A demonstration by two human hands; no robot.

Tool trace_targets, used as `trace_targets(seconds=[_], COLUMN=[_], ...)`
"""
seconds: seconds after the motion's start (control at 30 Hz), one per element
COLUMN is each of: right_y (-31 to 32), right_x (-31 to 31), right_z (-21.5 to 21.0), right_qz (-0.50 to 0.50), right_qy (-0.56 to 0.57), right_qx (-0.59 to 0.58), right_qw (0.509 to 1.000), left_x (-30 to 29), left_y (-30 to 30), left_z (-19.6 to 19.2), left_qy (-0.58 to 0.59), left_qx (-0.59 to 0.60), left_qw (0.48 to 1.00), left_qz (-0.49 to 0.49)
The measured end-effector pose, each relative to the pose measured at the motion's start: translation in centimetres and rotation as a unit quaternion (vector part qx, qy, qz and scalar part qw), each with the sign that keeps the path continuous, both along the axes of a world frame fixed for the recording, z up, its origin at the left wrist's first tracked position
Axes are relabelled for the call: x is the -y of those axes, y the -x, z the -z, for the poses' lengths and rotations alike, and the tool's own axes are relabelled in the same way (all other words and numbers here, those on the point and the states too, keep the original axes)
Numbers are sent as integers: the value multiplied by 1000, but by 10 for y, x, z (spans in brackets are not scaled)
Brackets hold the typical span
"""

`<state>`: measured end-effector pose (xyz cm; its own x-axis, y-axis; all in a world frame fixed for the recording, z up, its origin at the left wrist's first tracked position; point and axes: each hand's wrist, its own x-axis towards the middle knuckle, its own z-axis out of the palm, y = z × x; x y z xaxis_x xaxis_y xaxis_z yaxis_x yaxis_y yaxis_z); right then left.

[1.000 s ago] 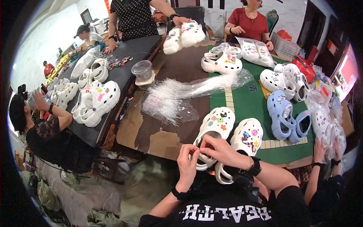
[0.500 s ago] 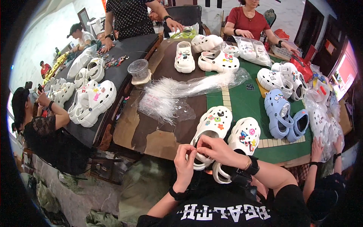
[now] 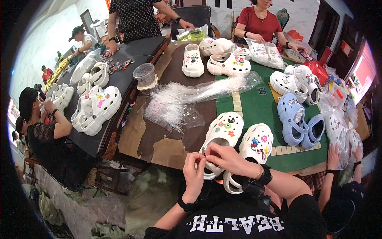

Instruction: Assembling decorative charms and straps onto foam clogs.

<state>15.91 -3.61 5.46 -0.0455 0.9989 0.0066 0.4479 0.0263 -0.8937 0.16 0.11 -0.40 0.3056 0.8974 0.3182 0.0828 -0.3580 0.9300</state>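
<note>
The left hand (image 3: 195,169) and the right hand (image 3: 226,157) meet fingertip to fingertip at the heel of a white foam clog dotted with small coloured charms (image 3: 221,135); the left fingers curl into a pinch on something too small to make out, perhaps a thin fastener, while the right hand arches over the top, its fingers closed down on the same spot, seemingly steadying the heel strap so both hands can work close to the body. That clog lies directly under the hands at the near table edge, toe pointing away, and its mate, a second white charm-studded clog (image 3: 254,149), sits touching it just to the right of the right wrist, apparently kept paired and within reach. Beyond the hands, a little to the left, a clear plastic bag of fine white plastic strands (image 3: 187,99) sprawls across the brown cardboard sheet (image 3: 159,139) that covers the table, close enough to draw from. Farther off, past the bag, stands a clear plastic cup (image 3: 144,73). To the right of the right hand, on the green mat (image 3: 258,105), rests a pair of pale blue foam clogs (image 3: 296,121). Another person's hand (image 3: 333,153) rests at the table edge further right, and more white clogs lie well beyond.
</note>
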Motion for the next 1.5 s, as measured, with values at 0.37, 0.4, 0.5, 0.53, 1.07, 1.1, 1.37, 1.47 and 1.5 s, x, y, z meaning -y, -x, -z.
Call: trace_targets(seconds=[0.37,0.4,0.5,0.53,1.07,1.1,1.37,1.47,1.5], right_y=[-5,-4,-4,-4,-2,-2,-1,-2,-2], right_x=[1,1,1,1,0,1,1,1,1], right_z=[1,1,0,0,-2,-3,-1,0,-1], right_qz=[-19,-20,-19,-18,-6,-6,-3,-2,-2], right_qy=[-7,-8,-4,2,1,0,-19,-27,-21], right_qx=[-7,-10,-10,-7,14,11,-1,4,3], right_qw=[1000,1000,1000,1000,1000,1000,1000,1000,1000], left_x=[2,2,2,2,1,1,1,1,1], left_y=[1,1,1,1,0,0,1,1,0], left_z=[-1,0,-2,-2,-3,-2,-1,1,2], left_qy=[6,2,-6,-9,-8,-7,-6,-4,-10], left_qx=[-3,-1,-1,-3,3,4,-6,-8,-3], left_qw=[1000,1000,1000,1000,1000,1000,1000,1000,1000], left_qz=[14,12,9,9,7,7,1,1,2])
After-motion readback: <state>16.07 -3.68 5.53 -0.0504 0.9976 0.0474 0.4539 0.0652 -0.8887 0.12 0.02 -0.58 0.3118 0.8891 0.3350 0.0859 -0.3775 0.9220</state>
